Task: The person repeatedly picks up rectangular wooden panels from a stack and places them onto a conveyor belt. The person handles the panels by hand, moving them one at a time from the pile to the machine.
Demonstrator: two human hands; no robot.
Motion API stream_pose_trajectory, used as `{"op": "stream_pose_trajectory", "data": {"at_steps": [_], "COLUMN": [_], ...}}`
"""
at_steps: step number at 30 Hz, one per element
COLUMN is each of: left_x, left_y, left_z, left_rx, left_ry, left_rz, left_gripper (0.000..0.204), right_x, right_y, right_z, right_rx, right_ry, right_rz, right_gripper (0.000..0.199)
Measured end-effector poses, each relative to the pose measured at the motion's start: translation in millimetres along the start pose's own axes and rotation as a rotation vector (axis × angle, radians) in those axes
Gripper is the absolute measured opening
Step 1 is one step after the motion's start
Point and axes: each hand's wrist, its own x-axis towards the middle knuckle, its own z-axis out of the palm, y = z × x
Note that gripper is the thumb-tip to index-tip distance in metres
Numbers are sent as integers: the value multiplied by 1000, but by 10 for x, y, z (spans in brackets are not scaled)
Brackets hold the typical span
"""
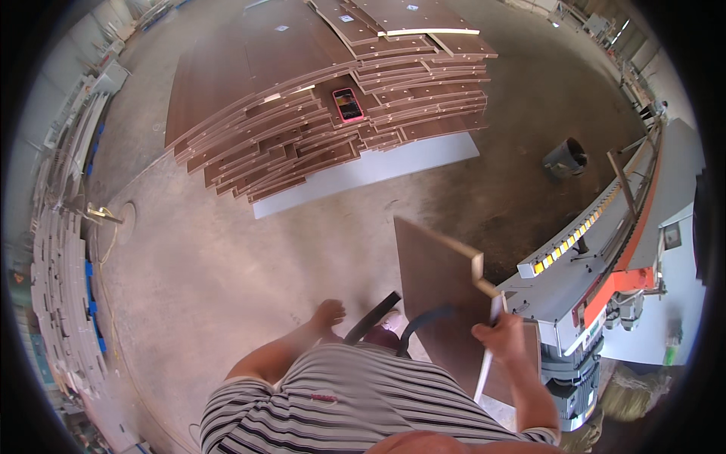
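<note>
My right hand is closed around a long, narrow whitish strip, which slants in front of a brown panel. Its exact kind I cannot make out. The panel stands tilted at my right side, with a step-shaped notch in its pale upper edge close to that hand. My left hand hangs beside my body with the fingers curled in, and nothing shows in it. Close by, a dark straight bar and a curved dark band stick out in front of my striped shirt; what they belong to is hidden.
Ahead lies a big stack of brown panels over a white sheet, with a pink-cased phone on it. A long machine with an orange part runs along the right, near a dark bucket. Stacked boards line the left.
</note>
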Motion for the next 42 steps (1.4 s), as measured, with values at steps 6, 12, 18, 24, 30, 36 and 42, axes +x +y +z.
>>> {"op": "stream_pose_trajectory", "data": {"at_steps": [6,12,18,24,30,36,42], "left_x": [179,-969,-1255,-826,-770,-993,-925], "left_y": [368,1960,2858,3652,4496,4630,5275], "left_z": [702,1545,980,420,-142,-756,-1918], "left_rx": [324,-761,-839,-892,-897,-685,-418], "left_ry": [-539,-802,-548,90,364,93,479], "left_rz": [362,61,400,639,756,886,798], "left_gripper": [58,70,66,64,62,39,33], "right_x": [-1208,-1626,-363,1700,3092,3170,2970], "right_y": [-1571,-1720,-1375,-2450,-3274,-4030,-4815], "right_z": [-962,-1090,-1218,-718,120,1131,1622], "right_rx": [492,783,1194,1473,1608,1740,1485], "right_ry": [493,1201,764,184,-360,-379,-675], "right_rz": [-463,-564,-538,-661,-437,-439,-313], "right_gripper": [42,65,43,33,37,44,30]}}
